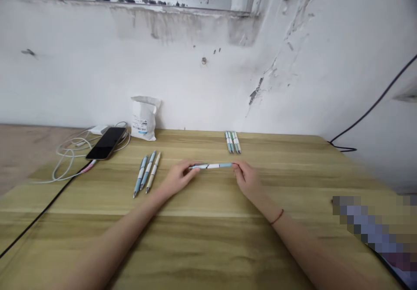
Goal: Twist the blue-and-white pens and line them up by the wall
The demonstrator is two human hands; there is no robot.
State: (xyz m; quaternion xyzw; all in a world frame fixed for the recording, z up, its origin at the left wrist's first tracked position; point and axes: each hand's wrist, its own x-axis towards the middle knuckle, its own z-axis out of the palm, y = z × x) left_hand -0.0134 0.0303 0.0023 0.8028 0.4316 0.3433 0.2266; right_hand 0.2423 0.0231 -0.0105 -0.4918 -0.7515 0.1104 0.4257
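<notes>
A blue and white pen [213, 166] is held level between my two hands over the table. My left hand [180, 176] pinches its clip end between thumb and fingers. At the opposite end, the fingertips of my right hand [246, 178] close on the blue tip. Left of my left hand lie three pens side by side, two of them blue and white [148, 170] and one beige and white [153, 172]. Behind my right hand, toward the wall, several pens in blue, green and beige [233, 142] lie close together in a row.
A wooden table [202, 238] meets a worn white wall [182, 77]. At the back left stand a white plastic packet [143, 118] and a dark phone [106, 143] among tangled white cables [70, 153]. A black cable [42, 214] crosses the left edge. Something pixelated [374, 233] lies at right.
</notes>
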